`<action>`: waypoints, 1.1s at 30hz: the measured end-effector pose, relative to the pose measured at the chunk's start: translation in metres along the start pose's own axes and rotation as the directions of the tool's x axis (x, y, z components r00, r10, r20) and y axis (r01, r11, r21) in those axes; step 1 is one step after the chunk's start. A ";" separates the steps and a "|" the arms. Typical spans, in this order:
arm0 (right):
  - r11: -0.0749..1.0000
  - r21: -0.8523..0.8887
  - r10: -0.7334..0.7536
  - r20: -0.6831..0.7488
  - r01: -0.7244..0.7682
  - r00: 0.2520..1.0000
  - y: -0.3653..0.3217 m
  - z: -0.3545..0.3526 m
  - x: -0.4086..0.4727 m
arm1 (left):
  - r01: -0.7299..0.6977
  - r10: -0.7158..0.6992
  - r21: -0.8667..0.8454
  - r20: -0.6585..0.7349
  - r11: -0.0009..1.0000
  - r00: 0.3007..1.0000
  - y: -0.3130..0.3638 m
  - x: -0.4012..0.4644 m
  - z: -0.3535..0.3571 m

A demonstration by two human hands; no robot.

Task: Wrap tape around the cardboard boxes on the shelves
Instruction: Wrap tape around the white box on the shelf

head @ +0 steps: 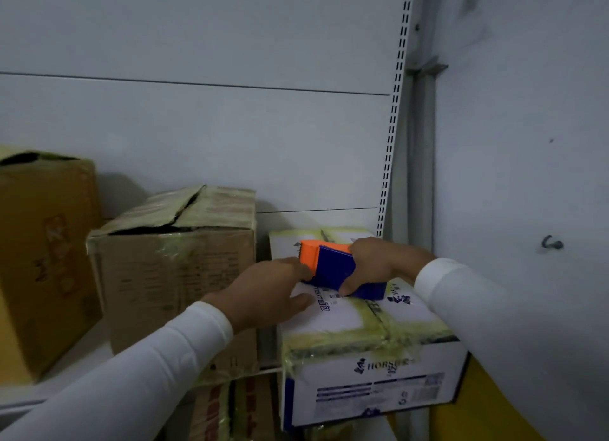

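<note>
Your right hand (pixel 379 266) grips the tape dispenser (pixel 336 269) atop the white box (pixel 379 374); its orange blade end points left toward your flat, nearer left hand (pixel 267 292).

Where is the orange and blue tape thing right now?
The tape dispenser sits on top of the white box at lower centre-right, gripped by the right hand, left hand beside it.
</note>
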State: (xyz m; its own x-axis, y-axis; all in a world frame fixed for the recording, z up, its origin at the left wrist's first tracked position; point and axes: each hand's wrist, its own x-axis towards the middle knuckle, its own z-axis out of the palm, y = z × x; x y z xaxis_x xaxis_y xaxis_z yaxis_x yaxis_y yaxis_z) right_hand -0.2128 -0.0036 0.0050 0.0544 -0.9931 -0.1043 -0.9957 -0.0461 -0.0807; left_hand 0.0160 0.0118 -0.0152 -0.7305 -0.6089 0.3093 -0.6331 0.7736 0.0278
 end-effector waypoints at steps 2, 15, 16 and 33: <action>0.999 0.029 0.032 -0.027 -0.031 0.999 0.001 -0.001 -0.002 | -0.022 0.022 -0.013 -0.003 1.000 1.000 0.000 0.004 0.003; 0.870 0.494 0.045 -0.106 0.013 0.993 0.018 0.015 -0.041 | -0.178 0.178 -0.079 0.000 0.981 0.984 -0.007 0.010 0.015; 0.863 0.504 0.050 -0.128 0.022 0.990 0.019 0.016 -0.045 | -0.179 0.180 -0.076 0.003 0.981 0.984 -0.007 0.011 0.015; 0.967 0.141 -0.177 -0.222 0.211 0.959 0.078 0.014 -0.090 | 0.048 -0.121 -0.537 -0.101 0.842 0.987 0.021 0.045 0.015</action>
State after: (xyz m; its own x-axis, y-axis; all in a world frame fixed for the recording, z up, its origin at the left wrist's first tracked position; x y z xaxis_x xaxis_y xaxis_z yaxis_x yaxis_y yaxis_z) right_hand -0.2940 0.0836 -0.0059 0.2114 -0.9681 0.1347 -0.9411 -0.2389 -0.2393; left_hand -0.0342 -0.0023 -0.0148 -0.6188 -0.6772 0.3980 -0.4312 0.7164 0.5485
